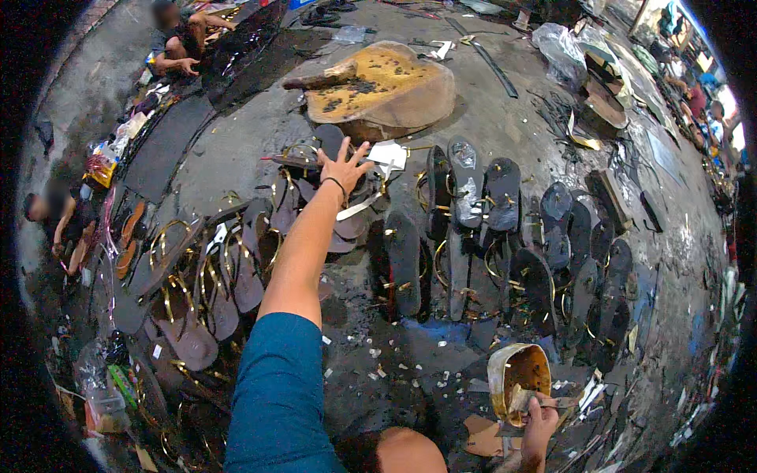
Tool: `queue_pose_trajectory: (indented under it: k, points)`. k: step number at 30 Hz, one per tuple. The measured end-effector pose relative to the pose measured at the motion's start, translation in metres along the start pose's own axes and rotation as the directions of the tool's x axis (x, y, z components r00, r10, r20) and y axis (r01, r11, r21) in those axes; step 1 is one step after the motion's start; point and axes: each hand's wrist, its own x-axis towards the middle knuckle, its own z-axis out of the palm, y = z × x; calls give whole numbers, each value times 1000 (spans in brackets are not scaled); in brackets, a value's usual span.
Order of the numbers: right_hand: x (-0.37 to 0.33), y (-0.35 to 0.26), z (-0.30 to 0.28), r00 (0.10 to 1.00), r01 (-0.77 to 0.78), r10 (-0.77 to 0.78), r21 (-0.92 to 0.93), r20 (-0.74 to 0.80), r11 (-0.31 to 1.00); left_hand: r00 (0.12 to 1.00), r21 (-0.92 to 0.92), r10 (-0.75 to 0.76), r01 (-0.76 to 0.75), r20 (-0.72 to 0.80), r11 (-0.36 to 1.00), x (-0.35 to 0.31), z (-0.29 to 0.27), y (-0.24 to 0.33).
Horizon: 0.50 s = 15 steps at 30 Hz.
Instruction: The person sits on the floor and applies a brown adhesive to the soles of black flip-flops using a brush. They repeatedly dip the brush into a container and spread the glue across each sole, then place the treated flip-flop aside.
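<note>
My left hand (pixel 344 171) is stretched far forward, its fingers spread over dark sandals (pixel 329 142) beside a white piece (pixel 388 156). It seems to touch the footwear, but whether it presses on it is hard to tell. At the lower right, my right hand (pixel 539 426) grips what looks like a flat brush (pixel 523 400). That brush's wide end dips into a yellowish tub (pixel 497 378) with brown residue inside. Sandals with golden straps (pixel 189 331) lie left of my arm, and upturned dark soles (pixel 467 181) are lined up on the right.
Beyond my left hand lies a thick wooden block (pixel 426 87) with a yellowish, stained top and a stick on it. White scraps (pixel 378 370) litter the ground. Two people (pixel 177 47) sit at the left. Plastic bags (pixel 558 54) and offcuts lie at the far right.
</note>
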Motion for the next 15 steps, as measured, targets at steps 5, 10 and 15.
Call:
queue_pose_trajectory:
  k: [5,10,15]
  points:
    - [3,24,-23,998,-19,16,-43,-55,999,995,-170,13,-29,-96,985,20,42,-16]
    - [6,25,-14,998,10,-11,-10,-59,1000,931,-83,-48,19,-362,996,11,80,-35]
    - [7,24,-17,999,32,-32,-12,19,999,903,-175,9,-93,-430,980,-23,65,-38]
